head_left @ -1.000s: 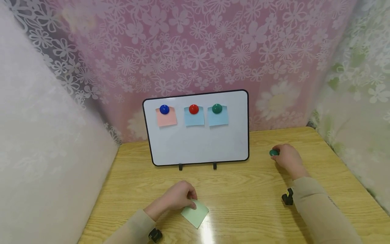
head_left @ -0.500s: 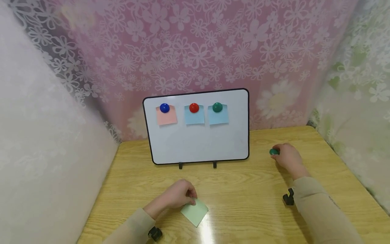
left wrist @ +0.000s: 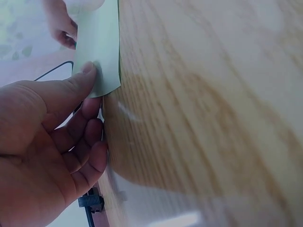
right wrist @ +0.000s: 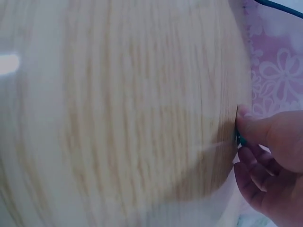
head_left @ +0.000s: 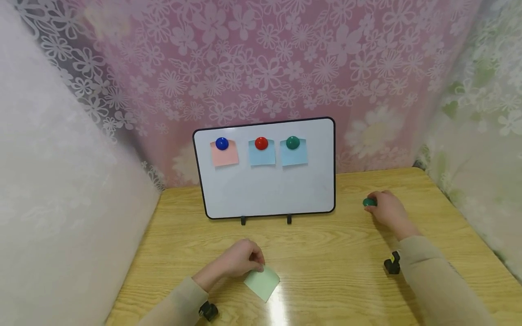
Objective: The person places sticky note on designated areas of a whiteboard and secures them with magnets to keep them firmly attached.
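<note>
- My left grip (head_left: 238,262) is pinched on the near corner of the pale green note (head_left: 262,283); in the left wrist view the thumb (left wrist: 71,85) presses the paper's lower edge, the sheet standing up off the wood; the hold is thin, on one corner only; I judge the paper could buckle or slide out if I lift fast.
- My right grip (head_left: 387,210) is clamped on the loose green magnet (head_left: 369,202), fingertips only; the magnet sits on the surface, right of the board, touching my fingers; the right wrist view shows just a sliver of green (right wrist: 239,139) behind the thumb, so how deep the hold is I cannot tell; a smooth dome could squirt out and roll.
- Outward: the whiteboard (head_left: 265,190) stands on two small feet (head_left: 243,221), near the back of the surface (head_left: 326,253); a hard press with the magnet could tip it backward into the curtain (head_left: 261,59).
- On the board: blue magnet (head_left: 222,143), red magnet (head_left: 261,143), green board magnet (head_left: 292,142), each on a note; free room lies below that row; placing too close risks magnets snapping together and dislodging a pinned note.
</note>
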